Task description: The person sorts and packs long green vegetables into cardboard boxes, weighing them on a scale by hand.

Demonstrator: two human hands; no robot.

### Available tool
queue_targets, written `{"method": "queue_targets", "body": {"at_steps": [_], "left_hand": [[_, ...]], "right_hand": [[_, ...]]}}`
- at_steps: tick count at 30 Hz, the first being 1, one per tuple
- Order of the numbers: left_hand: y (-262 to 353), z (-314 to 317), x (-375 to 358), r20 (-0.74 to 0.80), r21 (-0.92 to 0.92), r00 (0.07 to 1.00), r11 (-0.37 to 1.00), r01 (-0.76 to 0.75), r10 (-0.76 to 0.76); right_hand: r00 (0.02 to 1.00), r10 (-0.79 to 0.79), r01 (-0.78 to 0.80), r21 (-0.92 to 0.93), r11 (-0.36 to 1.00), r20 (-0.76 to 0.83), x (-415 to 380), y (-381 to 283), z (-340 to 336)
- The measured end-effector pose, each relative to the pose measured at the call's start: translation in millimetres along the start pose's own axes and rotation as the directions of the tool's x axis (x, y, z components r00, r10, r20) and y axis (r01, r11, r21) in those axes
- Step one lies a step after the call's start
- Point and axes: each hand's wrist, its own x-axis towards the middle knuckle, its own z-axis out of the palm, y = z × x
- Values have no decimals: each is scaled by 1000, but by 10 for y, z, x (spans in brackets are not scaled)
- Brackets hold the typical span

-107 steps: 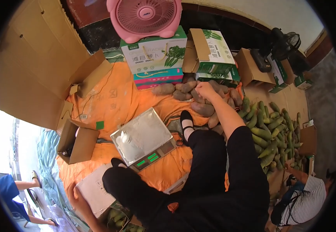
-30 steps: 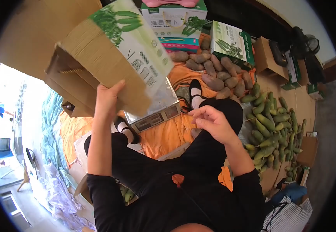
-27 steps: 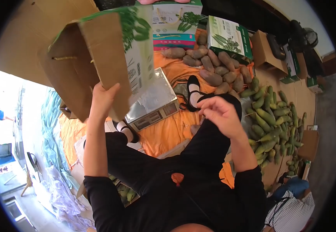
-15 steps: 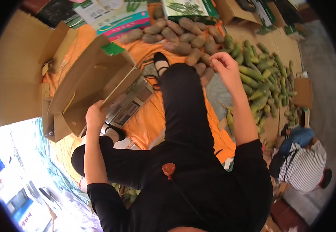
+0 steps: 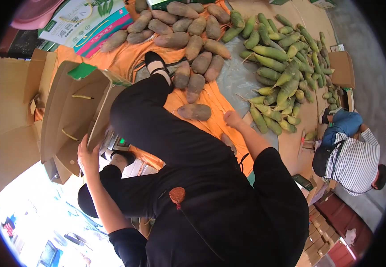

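My left hand [image 5: 88, 155] grips the edge of an open cardboard box [image 5: 62, 107] at the left, with the thumb and fingers on either side of its wall. Beside the box, partly hidden by my leg, is a scale with a lit green display [image 5: 122, 141]. My right hand [image 5: 234, 119] is curled closed above the orange sheet [image 5: 213, 95], and nothing shows in it. A brownish, elongated root vegetable [image 5: 194, 112] lies just left of that hand. More of these brown roots [image 5: 196, 46] are piled ahead of my foot.
A large heap of green radishes [image 5: 286, 66] spreads over cardboard at the right. A printed carton [image 5: 86, 26] and a pink basin [image 5: 35, 13] stand at the back left. A person in a striped shirt [image 5: 353, 151] bends down at the far right, near a small brown box [image 5: 342, 69].
My right hand has drawn back from the brown roots toward my body and curled closed. My left hand stays on the box's edge. My view has turned, and my raised leg now leans left.
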Motion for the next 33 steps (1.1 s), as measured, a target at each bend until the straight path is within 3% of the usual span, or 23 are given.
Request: {"method": "queue_targets", "body": {"at_steps": [3, 5, 6, 8, 9, 11, 17, 21, 27, 33], "left_hand": [[-22, 94, 46, -24, -40, 1000, 999, -3, 2], [-56, 139, 88, -56, -26, 997, 999, 45, -47], [-46, 153, 88, -87, -19, 995, 999, 36, -38], [-130, 204, 107, -76, -31, 996, 999, 34, -37], [-159, 211, 112, -66, -48, 997, 998, 34, -37], [-108, 183, 93, -69, -27, 997, 999, 42, -43], [-27, 152, 90, -39, 22, 998, 999, 50, -49], [-128, 211, 132, -87, 54, 994, 996, 68, -63], [-38, 162, 141, 34, -32, 985, 984, 173, -172], [-115, 207, 151, -21, -15, 995, 995, 101, -101]], "right_hand": [[982, 141, -150, 63, 987, 126, -283, -300, 116], [996, -57, 66, -138, 988, 74, -337, -452, 202], [996, -57, 66, -132, 989, 73, -340, -542, 211], [974, 225, -212, 238, 948, -27, -414, -844, 27], [975, 221, -209, 242, 948, -24, -413, -964, -63], [976, 58, -51, 38, 998, -212, -351, -1181, -267], [987, -64, 54, -71, 996, -147, -68, -1631, -556], [997, -44, 35, -133, 990, -63, 30, -1712, -555], [999, -12, 4, -216, 976, -33, 149, -1562, -343], [997, 49, -34, -262, 964, 52, 211, -1574, -395]]}}
